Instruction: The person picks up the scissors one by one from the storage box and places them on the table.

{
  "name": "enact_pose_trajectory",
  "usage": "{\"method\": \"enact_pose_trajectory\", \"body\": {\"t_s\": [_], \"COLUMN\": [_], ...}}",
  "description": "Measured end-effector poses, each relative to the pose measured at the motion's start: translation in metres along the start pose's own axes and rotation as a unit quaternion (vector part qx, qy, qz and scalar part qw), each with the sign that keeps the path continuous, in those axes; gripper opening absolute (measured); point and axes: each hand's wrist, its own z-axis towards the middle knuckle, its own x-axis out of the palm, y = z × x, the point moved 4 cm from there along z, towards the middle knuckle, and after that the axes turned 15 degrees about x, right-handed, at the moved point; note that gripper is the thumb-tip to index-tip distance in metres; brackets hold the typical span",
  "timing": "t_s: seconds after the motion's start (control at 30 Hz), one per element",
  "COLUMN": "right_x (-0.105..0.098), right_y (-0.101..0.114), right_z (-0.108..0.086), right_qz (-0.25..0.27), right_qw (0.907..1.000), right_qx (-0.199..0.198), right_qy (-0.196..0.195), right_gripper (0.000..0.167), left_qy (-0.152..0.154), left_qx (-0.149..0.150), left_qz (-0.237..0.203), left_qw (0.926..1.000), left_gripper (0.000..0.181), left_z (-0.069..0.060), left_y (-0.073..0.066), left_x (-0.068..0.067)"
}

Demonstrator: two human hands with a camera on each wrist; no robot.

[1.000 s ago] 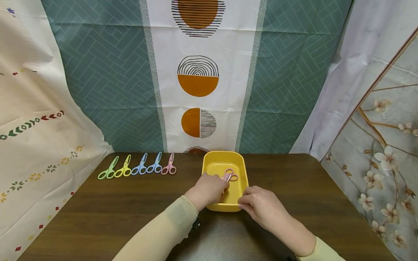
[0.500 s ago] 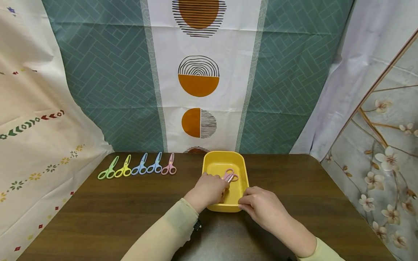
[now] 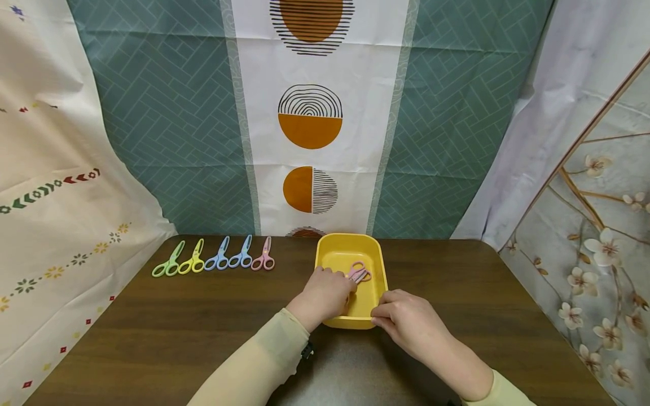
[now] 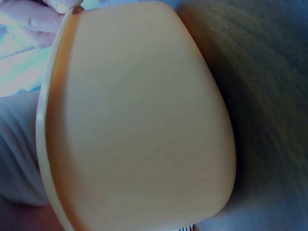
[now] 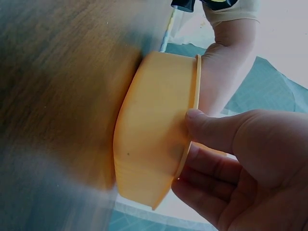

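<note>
In the head view, a yellow tray [image 3: 350, 323] stands on the table in front of me. My left hand [image 3: 325, 293] reaches into it over the left side, fingers curled downward. Silvery scissor blades [image 3: 360, 276] stick out beyond its fingertips; the rest of that pair is hidden under the hand. Right behind them lie pink scissor handles [image 3: 357, 265] on the tray floor. My right hand [image 3: 411, 321] pinches the tray's near right corner, thumb outside and fingers over the rim [image 5: 196, 91] in the right wrist view. The left wrist view shows mostly the tray's outer wall [image 4: 139, 115].
A row of scissors lies at the table's back left: green [image 3: 168, 262], yellow [image 3: 193, 259], two blue pairs [image 3: 218, 256] and a pink pair [image 3: 263, 256]. The brown table [image 3: 203, 321] ends at hanging patterned cloths [image 3: 315, 197] behind and at the sides.
The silvery blades by my left fingertips have shifted slightly right and look a little wider apart. My left forearm has moved slightly right; the right hand keeps its grip on the tray.
</note>
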Motion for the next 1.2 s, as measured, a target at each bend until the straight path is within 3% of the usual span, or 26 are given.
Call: {"method": "enact_pose_trajectory", "body": {"t_s": [0.4,0.6,1.2], "right_x": [-0.001,0.002,-0.001], "right_y": [0.001,0.003,0.001], "right_z": [0.001,0.0,0.0], "right_qz": [0.008,0.01,0.001], "right_qw": [1.0,0.9999,1.0], "right_qx": [-0.001,-0.006,-0.001], "right_qy": [0.001,0.009,-0.002], "right_gripper": [0.012,0.013,0.012], "left_qy": [0.0,0.013,-0.051], "left_qx": [-0.006,-0.008,-0.015], "left_qz": [0.009,0.008,0.038], "left_qw": [0.9999,0.9999,0.9979], "left_gripper": [0.006,0.015,0.037], "left_z": [-0.003,-0.005,-0.021], "left_y": [-0.001,0.0,-0.001], "left_x": [-0.006,-0.006,-0.031]}}
